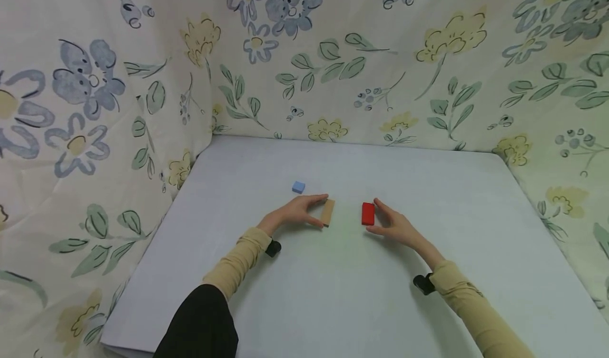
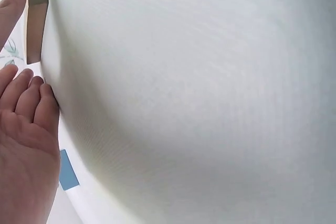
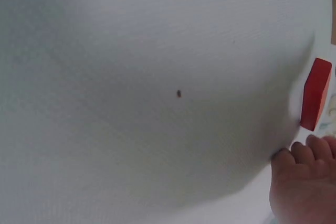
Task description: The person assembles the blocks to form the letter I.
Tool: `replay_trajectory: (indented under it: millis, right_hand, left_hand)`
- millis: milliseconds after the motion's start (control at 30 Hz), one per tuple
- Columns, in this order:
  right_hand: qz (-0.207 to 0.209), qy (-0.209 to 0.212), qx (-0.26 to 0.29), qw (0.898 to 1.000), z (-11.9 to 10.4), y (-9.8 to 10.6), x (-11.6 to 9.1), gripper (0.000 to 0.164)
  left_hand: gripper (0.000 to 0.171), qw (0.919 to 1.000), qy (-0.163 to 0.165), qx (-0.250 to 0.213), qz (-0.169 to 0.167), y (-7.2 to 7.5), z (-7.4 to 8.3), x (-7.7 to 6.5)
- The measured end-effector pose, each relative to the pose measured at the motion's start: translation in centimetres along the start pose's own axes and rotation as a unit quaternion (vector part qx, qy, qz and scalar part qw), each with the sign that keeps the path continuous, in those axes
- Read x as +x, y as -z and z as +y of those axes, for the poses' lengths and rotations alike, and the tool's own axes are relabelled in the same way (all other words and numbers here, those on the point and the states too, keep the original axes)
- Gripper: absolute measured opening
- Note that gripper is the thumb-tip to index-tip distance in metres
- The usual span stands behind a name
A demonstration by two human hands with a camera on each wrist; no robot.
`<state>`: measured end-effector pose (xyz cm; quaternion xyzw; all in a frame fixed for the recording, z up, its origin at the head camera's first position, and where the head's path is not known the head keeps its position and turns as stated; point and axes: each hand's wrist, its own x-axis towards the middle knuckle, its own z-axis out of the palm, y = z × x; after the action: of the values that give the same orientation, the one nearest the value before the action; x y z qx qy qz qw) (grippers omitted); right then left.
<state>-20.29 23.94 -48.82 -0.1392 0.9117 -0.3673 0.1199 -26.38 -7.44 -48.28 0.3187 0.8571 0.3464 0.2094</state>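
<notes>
A flat tan wooden block [image 1: 328,213] lies on the white table. My left hand [image 1: 301,211] is beside it, thumb and fingers spread apart near its two ends. In the left wrist view a small gap shows between the fingertips [image 2: 46,90] and the wooden block [image 2: 37,30]. To the right lies a red block [image 1: 368,213]. My right hand [image 1: 394,227] reaches toward it from the right, thumb and fingers parted at its near and far ends. The right wrist view shows the curved fingers [image 3: 303,153] just below the red block [image 3: 316,95].
A small blue block [image 1: 298,187] lies behind my left hand. White tabletop [image 1: 333,294] stretches around the blocks, and a floral curtain [image 1: 333,62] hangs along its back and sides. A dark rounded shape [image 1: 200,326] covers part of the near left edge.
</notes>
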Motion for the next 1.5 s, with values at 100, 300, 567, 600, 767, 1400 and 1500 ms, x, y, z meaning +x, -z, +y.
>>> replay_trajectory:
  millis: [100, 300, 567, 600, 767, 1400, 1500]
  right_hand:
    - [0.008, 0.007, -0.004, 1.000, 0.1, -0.2, 0.2, 0.087]
    - [0.014, 0.019, -0.007, 1.000, 0.1, -0.2, 0.3, 0.083]
    - [0.032, 0.018, -0.025, 0.999, -0.4, -0.2, 0.7, 0.076]
    - [0.032, 0.017, -0.026, 0.999, -0.4, -0.2, 0.8, 0.075]
    - [0.039, 0.007, -0.032, 0.999, -0.4, -0.3, 1.1, 0.072]
    - [0.073, -0.005, -0.059, 0.996, 0.0, -0.4, 0.8, 0.067]
    - [0.072, 0.000, -0.050, 0.996, 0.2, -0.3, 1.0, 0.068]
  left_hand:
    - [0.089, 0.9998, 0.003, 0.018, -0.008, 0.1, 0.0, 0.1]
    - [0.089, 0.9990, 0.022, 0.036, -0.015, 0.4, -0.2, 0.0]
    - [0.085, 0.9983, 0.018, 0.053, -0.015, 0.6, -0.2, 0.3]
    - [0.085, 0.9982, 0.019, 0.055, -0.014, 0.7, -0.3, 0.3]
    - [0.082, 0.9980, 0.025, 0.056, -0.014, 0.9, -0.5, 0.4]
    - [0.079, 0.9993, 0.033, 0.016, -0.008, 0.6, -0.6, 0.6]
    - [0.078, 0.9992, 0.036, 0.017, -0.003, 0.6, -0.6, 0.6]
